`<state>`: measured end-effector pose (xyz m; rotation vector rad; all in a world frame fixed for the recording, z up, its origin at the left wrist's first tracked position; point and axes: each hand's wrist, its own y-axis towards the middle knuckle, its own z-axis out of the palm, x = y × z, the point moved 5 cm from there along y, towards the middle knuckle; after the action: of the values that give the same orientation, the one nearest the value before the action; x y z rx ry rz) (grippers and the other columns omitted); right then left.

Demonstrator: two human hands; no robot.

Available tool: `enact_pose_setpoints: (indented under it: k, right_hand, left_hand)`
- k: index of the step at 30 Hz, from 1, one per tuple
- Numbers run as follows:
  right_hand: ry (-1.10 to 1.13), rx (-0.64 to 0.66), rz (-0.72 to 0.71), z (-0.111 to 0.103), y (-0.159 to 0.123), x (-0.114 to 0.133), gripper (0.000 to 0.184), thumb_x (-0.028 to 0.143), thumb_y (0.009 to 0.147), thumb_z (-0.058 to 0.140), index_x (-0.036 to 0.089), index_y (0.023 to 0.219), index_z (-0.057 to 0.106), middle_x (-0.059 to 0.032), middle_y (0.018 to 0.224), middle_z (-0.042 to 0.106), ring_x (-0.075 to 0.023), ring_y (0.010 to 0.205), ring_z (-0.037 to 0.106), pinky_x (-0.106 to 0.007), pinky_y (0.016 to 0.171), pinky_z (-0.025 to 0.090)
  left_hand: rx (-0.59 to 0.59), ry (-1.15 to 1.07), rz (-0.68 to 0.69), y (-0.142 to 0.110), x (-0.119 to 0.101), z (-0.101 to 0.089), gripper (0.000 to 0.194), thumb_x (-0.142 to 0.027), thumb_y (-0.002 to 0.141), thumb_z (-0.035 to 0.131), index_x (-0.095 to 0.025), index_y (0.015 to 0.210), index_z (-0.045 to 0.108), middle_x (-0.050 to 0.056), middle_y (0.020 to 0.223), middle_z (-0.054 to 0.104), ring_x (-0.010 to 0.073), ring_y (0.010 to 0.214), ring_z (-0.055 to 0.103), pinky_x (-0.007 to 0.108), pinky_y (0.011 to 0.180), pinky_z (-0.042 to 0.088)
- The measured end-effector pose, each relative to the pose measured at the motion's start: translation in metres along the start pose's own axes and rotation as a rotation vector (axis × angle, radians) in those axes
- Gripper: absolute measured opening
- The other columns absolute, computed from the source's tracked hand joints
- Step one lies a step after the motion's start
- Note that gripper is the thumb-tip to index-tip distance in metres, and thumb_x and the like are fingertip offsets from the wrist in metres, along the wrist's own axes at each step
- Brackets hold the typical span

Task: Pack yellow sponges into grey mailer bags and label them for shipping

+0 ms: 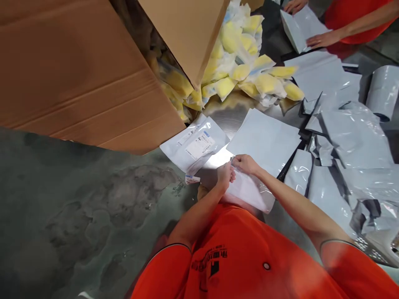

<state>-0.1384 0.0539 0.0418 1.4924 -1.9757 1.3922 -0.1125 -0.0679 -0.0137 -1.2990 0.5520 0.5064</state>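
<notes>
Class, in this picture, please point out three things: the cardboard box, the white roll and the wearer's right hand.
Cardboard box (77, 74): head view, broad brown side.
White roll (383, 89): head view, middle of its curved side.
Right hand (245, 163): head view, back of the hand.

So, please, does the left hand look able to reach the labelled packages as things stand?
Probably yes: the labelled packages lie just ahead of the left hand, with nothing visible blocking the way. However, it seems busy at the edge of the white bag.
</notes>
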Motion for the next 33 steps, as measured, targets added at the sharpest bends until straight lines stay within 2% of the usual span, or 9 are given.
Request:
enact_pose_setpoints:
  k: [6,9,12,16,20,24,26,29,33]
  right_hand:
    - [0.122,-0.244,0.098,-0.014,0.003,-0.021,0.016,0.032,0.071,0.049,0.018,0.062,0.052,0.0022,0.060,0.048,-0.0114,0.060,0.041,-0.024,0.056,0.032]
    - [0.192,-0.293,0.138,-0.018,0.005,-0.031,0.017,0.033,0.070,0.050,0.018,0.062,0.053,0.0028,0.057,0.047,-0.0109,0.058,0.040,-0.023,0.054,0.032]
    - [0.255,-0.293,0.133,-0.010,0.007,-0.032,0.017,0.032,0.067,0.054,0.017,0.058,0.054,0.0039,0.053,0.047,-0.0102,0.055,0.040,-0.023,0.054,0.033]
    - [0.315,-0.434,0.119,-0.023,0.011,-0.032,0.015,0.028,0.067,0.058,0.017,0.057,0.055,0.0033,0.054,0.050,-0.0114,0.057,0.044,-0.026,0.059,0.038]
    - [0.402,-0.889,0.124,-0.130,-0.029,-0.057,0.014,0.028,0.078,0.049,0.017,0.074,0.056,-0.0024,0.073,0.058,-0.0156,0.072,0.055,-0.033,0.073,0.048]
    - [0.576,-1.401,-0.115,-0.259,-0.162,-0.083,0.007,0.032,0.082,0.050,0.025,0.081,0.051,-0.0086,0.110,0.063,-0.0209,0.099,0.063,-0.043,0.085,0.052]
    - [0.600,-1.395,-0.375,-0.283,-0.230,-0.078,0.005,0.028,0.079,0.057,0.029,0.075,0.053,-0.0031,0.114,0.066,-0.0210,0.102,0.065,-0.047,0.092,0.048]
    - [0.606,-1.290,-0.430,-0.254,-0.287,-0.072,0.011,0.022,0.074,0.062,0.025,0.066,0.054,-0.0006,0.090,0.067,-0.0192,0.091,0.066,-0.048,0.090,0.046]
    - [0.769,-0.948,-0.136,-0.147,-0.253,-0.091,0.013,0.025,0.070,0.060,0.022,0.067,0.048,0.0001,0.078,0.059,-0.0111,0.056,0.056,-0.030,0.052,0.045]
  left_hand:
    - [-0.046,0.259,0.224,-0.009,0.000,-0.002,0.031,-0.035,0.093,0.038,-0.017,0.072,0.053,0.001,0.058,0.055,0.0114,0.047,0.051,0.028,0.052,0.043]
    - [-0.013,0.396,0.419,-0.025,0.008,-0.004,0.027,-0.043,0.084,0.058,-0.016,0.081,0.064,0.010,0.086,0.069,0.0233,0.085,0.066,0.041,0.083,0.052]
    - [0.180,0.788,0.837,-0.041,0.022,0.009,0.047,-0.046,0.073,0.074,-0.019,0.112,0.070,0.015,0.129,0.064,0.0359,0.130,0.050,0.055,0.115,0.029]
    - [0.316,1.389,1.303,-0.046,0.056,0.025,0.056,-0.053,0.089,0.057,-0.034,0.141,0.053,0.009,0.152,0.047,0.0419,0.143,0.032,0.073,0.114,0.003]
    - [0.288,1.556,1.260,-0.038,0.065,0.023,0.063,-0.059,0.089,0.055,-0.037,0.146,0.045,0.008,0.159,0.036,0.0432,0.147,0.023,0.076,0.112,0.002]
    - [0.277,1.590,1.230,-0.044,0.050,0.029,0.067,-0.062,0.088,0.054,-0.037,0.149,0.041,0.009,0.162,0.030,0.0445,0.148,0.019,0.076,0.111,0.001]
    - [0.325,1.585,1.265,-0.048,0.041,0.042,0.069,-0.063,0.087,0.054,-0.037,0.149,0.040,0.008,0.162,0.030,0.0441,0.149,0.017,0.075,0.112,0.000]
    - [0.484,1.588,1.305,-0.048,0.035,0.068,0.068,-0.063,0.084,0.059,-0.037,0.145,0.047,0.007,0.159,0.036,0.0460,0.148,0.017,0.077,0.111,0.001]
    - [0.541,1.628,1.277,-0.044,0.025,0.086,0.065,-0.058,0.083,0.064,-0.033,0.142,0.053,0.010,0.156,0.041,0.0466,0.147,0.020,0.078,0.111,0.007]
